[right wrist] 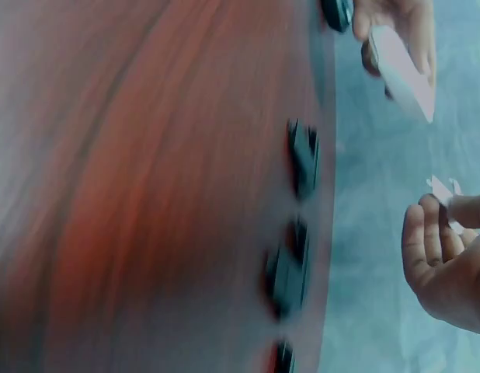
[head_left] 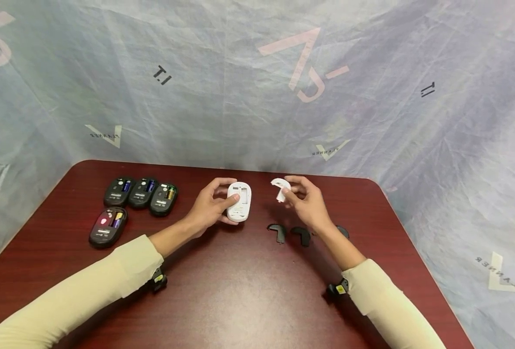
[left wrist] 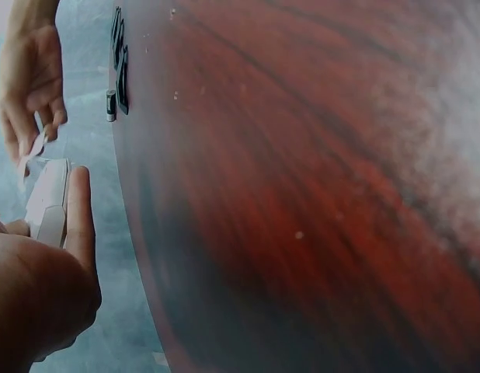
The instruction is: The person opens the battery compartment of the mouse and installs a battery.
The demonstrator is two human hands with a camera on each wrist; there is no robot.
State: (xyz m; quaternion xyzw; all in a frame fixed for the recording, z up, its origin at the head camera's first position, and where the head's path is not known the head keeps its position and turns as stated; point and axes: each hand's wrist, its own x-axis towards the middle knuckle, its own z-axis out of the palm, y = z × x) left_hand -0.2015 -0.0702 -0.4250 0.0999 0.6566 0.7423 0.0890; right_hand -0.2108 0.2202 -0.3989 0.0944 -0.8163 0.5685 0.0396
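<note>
My left hand (head_left: 211,203) grips a white computer mouse (head_left: 239,206), its underside turned up and thumb across it. The battery compartment on that underside is uncovered. To the right, my right hand (head_left: 306,199) pinches a white battery cover (head_left: 280,188) between thumb and fingers, a short gap from the mouse. Both are raised over the far part of the table. The right wrist view shows the cover (right wrist: 443,194) at the fingertips and the mouse (right wrist: 401,74) in the other hand.
Several black mice, including one with a red-lit sensor (head_left: 104,221), lie upside down at left with batteries showing. Black battery covers (head_left: 278,233) lie below my right hand, one partly hidden by the forearm. A fabric sheet (head_left: 222,97) hangs behind the dark red table (head_left: 240,300).
</note>
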